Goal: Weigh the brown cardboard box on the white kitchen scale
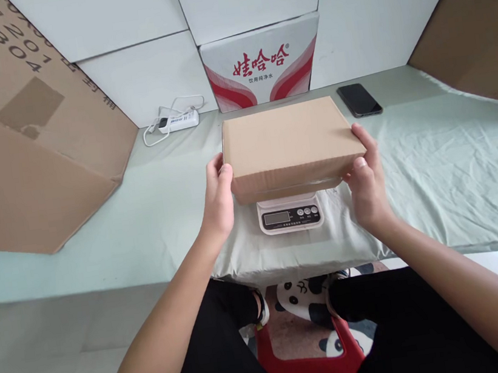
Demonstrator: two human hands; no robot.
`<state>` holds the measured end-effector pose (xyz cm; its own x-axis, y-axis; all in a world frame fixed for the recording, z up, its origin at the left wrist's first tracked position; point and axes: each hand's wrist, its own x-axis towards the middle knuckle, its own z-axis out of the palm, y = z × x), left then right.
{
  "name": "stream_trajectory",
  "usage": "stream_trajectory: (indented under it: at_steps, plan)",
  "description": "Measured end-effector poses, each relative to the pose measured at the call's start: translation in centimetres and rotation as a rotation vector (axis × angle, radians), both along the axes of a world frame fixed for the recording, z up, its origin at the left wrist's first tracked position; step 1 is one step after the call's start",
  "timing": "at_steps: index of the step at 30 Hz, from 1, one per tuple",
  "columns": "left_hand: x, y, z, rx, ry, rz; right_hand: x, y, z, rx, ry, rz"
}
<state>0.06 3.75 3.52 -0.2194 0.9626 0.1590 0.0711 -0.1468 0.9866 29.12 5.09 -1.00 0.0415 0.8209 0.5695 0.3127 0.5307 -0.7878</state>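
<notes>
The left hand point(219, 199) is gripping the left end of the cardboard box point(289, 141), thumb curled over the top edge and fingers tucked out of sight along the side. The box is lying flat with its long axis running left to right, sitting over the small kitchen scale point(290, 213) (only the scale's display end is showing beneath it, so I cannot tell whether the box is resting on it or being held just above). The right hand point(368, 186) is clasping the right end the same way, thumb pressing the near corner; both hands are equally close. Everything is sitting on a pale green cloth point(457, 165) covering the table, with a white power strip point(178, 120) behind on the left, a printed carton point(263, 65) against the white wall, and a dark phone point(359, 100) lying on the right.
</notes>
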Motion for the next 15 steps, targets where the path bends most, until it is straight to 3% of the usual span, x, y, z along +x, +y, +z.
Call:
stream_trajectory:
  at_steps: [15]
  plan:
    - [-0.02, 0.03, 0.24, 0.013, -0.003, 0.003, -0.20, -0.30, 0.35, -0.043, 0.086, 0.031]
